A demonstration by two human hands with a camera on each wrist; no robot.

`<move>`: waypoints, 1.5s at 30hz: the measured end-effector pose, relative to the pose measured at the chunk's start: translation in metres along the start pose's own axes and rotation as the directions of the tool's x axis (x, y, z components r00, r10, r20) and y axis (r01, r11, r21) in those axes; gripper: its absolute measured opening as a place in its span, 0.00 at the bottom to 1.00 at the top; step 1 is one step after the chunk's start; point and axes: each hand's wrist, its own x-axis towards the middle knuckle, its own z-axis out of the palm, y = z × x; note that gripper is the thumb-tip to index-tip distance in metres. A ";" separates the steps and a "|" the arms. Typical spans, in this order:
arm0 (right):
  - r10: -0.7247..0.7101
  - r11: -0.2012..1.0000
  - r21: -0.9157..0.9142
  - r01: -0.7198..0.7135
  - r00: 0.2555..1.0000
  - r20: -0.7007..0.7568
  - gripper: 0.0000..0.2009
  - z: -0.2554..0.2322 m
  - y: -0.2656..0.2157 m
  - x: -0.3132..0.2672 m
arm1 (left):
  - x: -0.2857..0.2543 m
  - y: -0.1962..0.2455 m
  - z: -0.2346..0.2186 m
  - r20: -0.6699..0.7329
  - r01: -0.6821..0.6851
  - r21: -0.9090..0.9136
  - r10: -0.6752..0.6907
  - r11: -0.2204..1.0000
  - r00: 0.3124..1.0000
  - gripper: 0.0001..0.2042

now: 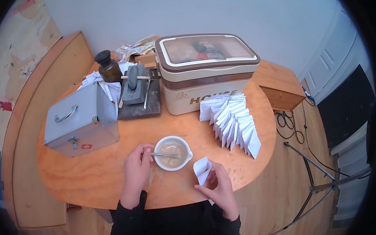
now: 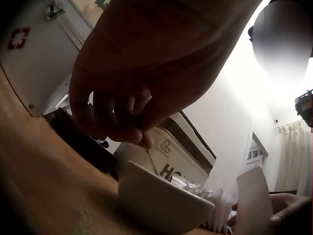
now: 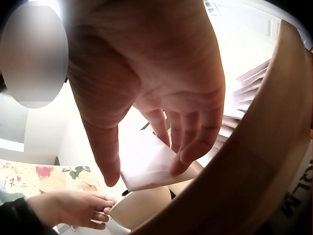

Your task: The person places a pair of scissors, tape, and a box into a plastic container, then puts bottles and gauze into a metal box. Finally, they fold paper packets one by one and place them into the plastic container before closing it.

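Observation:
A white spouted bowl (image 1: 171,169) with a pale brownish substance inside stands near the table's front. My left hand (image 1: 136,170) pinches the handle of a slim metal spoon (image 1: 163,154) between thumb and fingers, and the spoon's far end lies in the substance. To the right of the bowl my right hand (image 1: 221,186) holds a folded white paper packet (image 1: 201,171) between thumb and fingers, its top gaping toward the bowl. In the right wrist view the packet (image 3: 146,164) hangs from the fingertips, overlapping the bowl (image 3: 142,208).
A fanned row of white folded papers (image 1: 232,124) stands right of the bowl, before a cream and brown storage box (image 1: 185,96). At left is a silver first-aid case (image 1: 82,119). Behind it are a brown glass bottle (image 1: 109,69) and a dark stone slab (image 1: 139,110) with tools.

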 end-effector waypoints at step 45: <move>0.139 0.983 -0.085 -0.163 0.961 -0.241 0.39 -0.053 0.044 0.048 | 0.026 0.015 -0.034 0.133 -0.067 0.199 0.041 0.978 0.990 0.08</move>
